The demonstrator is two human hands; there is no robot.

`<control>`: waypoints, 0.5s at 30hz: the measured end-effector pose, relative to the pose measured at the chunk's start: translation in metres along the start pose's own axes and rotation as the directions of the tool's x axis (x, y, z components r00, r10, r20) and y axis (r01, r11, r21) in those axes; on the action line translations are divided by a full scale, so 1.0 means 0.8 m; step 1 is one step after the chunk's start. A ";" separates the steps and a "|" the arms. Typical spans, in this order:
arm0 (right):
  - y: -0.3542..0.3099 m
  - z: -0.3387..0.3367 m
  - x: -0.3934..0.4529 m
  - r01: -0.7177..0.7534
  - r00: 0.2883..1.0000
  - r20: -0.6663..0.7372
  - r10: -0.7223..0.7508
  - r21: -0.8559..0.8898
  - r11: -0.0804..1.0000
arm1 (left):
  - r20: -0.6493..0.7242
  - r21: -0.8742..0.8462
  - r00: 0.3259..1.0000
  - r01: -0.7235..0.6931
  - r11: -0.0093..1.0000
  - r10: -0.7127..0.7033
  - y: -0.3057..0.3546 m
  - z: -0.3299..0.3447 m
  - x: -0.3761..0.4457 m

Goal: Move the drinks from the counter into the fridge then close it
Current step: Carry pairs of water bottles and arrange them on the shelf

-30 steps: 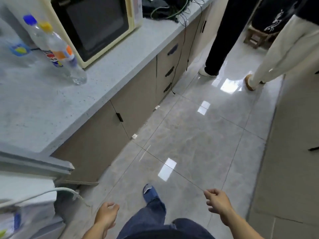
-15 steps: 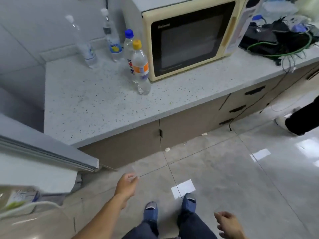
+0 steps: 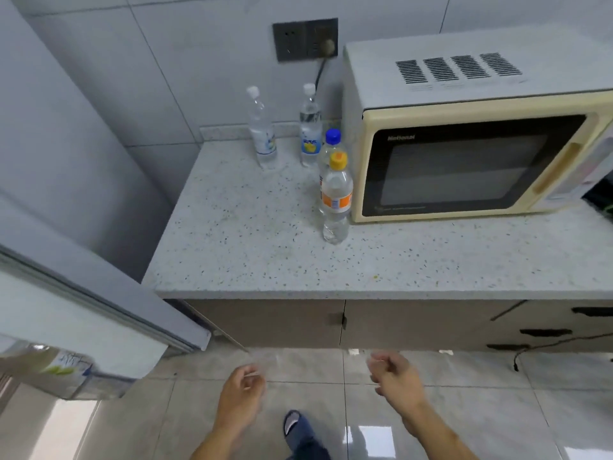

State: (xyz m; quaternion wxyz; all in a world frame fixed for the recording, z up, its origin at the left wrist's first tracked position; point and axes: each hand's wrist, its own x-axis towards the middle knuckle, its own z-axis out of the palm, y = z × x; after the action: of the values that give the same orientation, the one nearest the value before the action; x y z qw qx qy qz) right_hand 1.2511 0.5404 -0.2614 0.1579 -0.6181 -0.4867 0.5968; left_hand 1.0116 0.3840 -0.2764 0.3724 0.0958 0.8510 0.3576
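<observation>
Both hands risen since earlier frame: left hand (image 3: 240,391) and right hand (image 3: 394,380) empty, grip loosely curled; four bottles (image 3: 336,197) at twelve o'clock on tabletop (image 3: 252,247), pickup pending.

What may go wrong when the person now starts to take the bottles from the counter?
1. The yellow-cap bottle stands right in front of the blue-cap bottle, beside the microwave; grabbing one may topple the other.
2. The two white-cap bottles stand at the wall, a longer reach.
3. The open fridge door juts out near the left hand; it may get bumped.
</observation>
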 end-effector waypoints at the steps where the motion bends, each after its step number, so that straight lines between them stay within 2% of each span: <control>1: -0.030 0.011 0.007 0.055 0.998 0.040 -0.054 -0.013 0.998 | -0.015 -0.037 0.999 -0.039 0.999 0.038 0.020 -0.002 0.004; 4: -0.125 0.044 0.024 0.258 0.955 0.160 -0.251 -0.025 0.966 | -0.047 -0.159 0.983 -0.183 0.970 0.177 0.096 -0.013 0.021; 9: -0.300 0.081 0.035 0.600 0.778 0.260 -0.571 -0.042 0.799 | -0.150 -0.314 0.932 -0.361 0.878 0.329 0.255 -0.037 0.065; 12: -0.396 0.091 0.036 0.722 0.679 0.259 -0.687 -0.068 0.688 | -0.174 -0.400 0.912 -0.411 0.819 0.372 0.343 -0.051 0.091; 15: -0.472 0.091 0.046 0.780 0.622 0.232 -0.748 -0.103 0.617 | -0.210 -0.438 0.896 -0.445 0.781 0.392 0.409 -0.062 0.117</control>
State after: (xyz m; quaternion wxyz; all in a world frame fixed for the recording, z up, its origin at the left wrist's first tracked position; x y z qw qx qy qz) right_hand 1.0232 0.7209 -0.0072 0.2952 -0.3114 -0.7707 0.4711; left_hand 0.8770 0.6353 -0.0834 0.2494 0.1690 0.7129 0.6333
